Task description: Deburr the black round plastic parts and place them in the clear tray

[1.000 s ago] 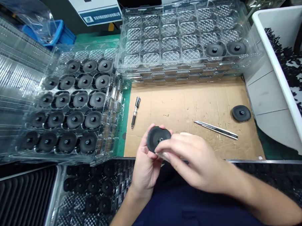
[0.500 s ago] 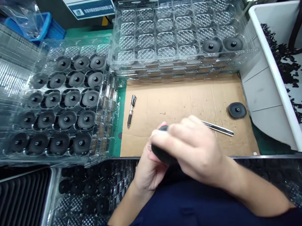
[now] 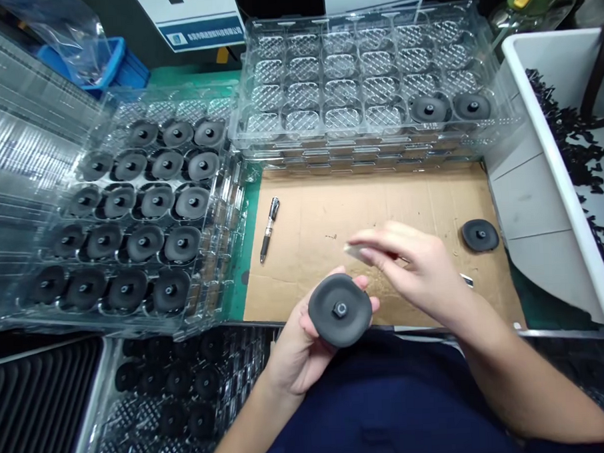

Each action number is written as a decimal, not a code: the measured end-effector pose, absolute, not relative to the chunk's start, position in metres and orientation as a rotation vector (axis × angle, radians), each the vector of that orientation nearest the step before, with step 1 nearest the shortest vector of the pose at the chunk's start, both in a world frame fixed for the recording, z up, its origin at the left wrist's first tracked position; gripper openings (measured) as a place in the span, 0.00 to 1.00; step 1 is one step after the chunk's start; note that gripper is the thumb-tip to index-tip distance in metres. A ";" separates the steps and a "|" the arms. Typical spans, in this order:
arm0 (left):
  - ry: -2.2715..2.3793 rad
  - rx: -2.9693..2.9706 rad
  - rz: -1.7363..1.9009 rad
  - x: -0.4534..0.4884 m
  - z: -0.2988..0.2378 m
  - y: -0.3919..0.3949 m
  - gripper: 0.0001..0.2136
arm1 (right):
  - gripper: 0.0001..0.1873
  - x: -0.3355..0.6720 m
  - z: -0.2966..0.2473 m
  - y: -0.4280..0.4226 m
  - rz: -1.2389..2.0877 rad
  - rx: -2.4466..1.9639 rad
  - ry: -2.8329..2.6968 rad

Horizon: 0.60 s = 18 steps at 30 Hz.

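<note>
My left hand [image 3: 307, 340] holds a black rounded-square rubber-like part [image 3: 329, 292] from below and the side. Its dished face is turned up, with a small stud in the middle. Just above and to the right, my right hand [image 3: 408, 255] pinches a small pale flat piece [image 3: 354, 251], too blurred to name. The two hands are apart. Beyond my right hand, a similar black part [image 3: 480, 235] lies on the cardboard sheet [image 3: 306, 213]. A thin white-and-black strip-like tool [image 3: 467, 281] is mostly hidden behind my right forearm.
A pen [image 3: 269, 229] lies on the cardboard's left. A clear tray [image 3: 223, 256] at left holds many black parts; stacked clear trays [image 3: 373, 140] stand at the back. A white bin [image 3: 553, 142] with small black pieces is at right, a blue basket [image 3: 119, 67] at back left.
My right hand has come off the black part and moved up and right, with a pale piece in its fingers. The part now shows its studded face in my left hand.
</note>
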State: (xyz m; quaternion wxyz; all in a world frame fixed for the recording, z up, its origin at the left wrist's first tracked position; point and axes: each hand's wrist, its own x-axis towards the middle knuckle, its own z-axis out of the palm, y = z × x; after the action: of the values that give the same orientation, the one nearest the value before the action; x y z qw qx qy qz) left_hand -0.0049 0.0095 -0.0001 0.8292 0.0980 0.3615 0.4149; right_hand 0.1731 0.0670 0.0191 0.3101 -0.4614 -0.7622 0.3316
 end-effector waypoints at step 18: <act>0.635 0.177 0.961 -0.002 0.000 0.009 0.12 | 0.15 0.160 0.044 0.048 0.648 -0.952 -2.167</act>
State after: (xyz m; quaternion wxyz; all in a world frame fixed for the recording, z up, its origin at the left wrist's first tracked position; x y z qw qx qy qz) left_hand -0.0018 0.0090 -0.0004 0.8350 0.0838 0.3001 0.4536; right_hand 0.1601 0.0482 0.0442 0.3369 -0.3653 -0.8315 0.2484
